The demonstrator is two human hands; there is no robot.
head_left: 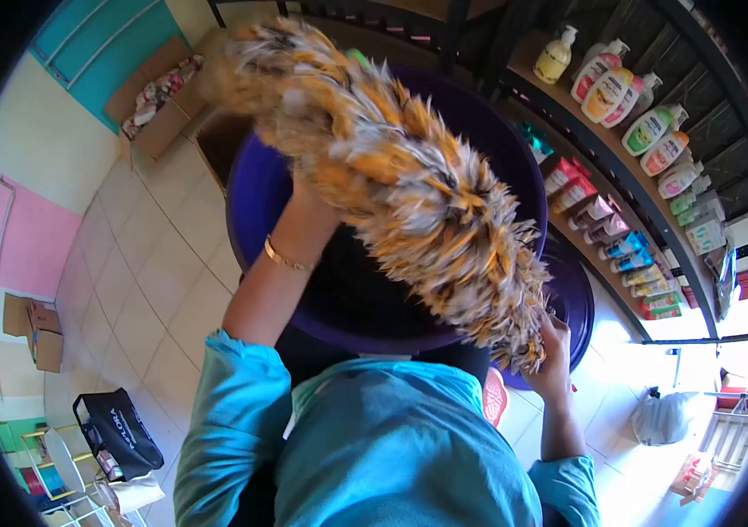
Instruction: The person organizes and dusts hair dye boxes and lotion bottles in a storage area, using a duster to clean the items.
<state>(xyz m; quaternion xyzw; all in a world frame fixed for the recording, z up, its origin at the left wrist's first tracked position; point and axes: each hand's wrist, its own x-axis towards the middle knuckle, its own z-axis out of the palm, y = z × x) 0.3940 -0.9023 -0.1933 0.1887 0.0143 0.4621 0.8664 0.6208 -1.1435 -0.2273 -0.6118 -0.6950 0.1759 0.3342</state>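
A large feather duster (427,193) with brown, orange and grey feathers stretches diagonally across the view, above a deep purple tub (260,255). My right hand (553,356) closes around its lower right end. Farther up, my left hand (312,189) reaches to the underside of the duster, below a gold bracelet. The feathers cover its fingers, so its grip cannot be made out. Inside, the tub looks dark, and the duster blocks part of its opening.
On the right, curved shelves hold several pump bottles (611,95) and tubes (629,243). A purple lid-like disc (574,303) lies beside the tub. Cardboard boxes (159,123), a black bag (118,432) and a plastic bag (660,416) stand on the tiled floor (146,281).
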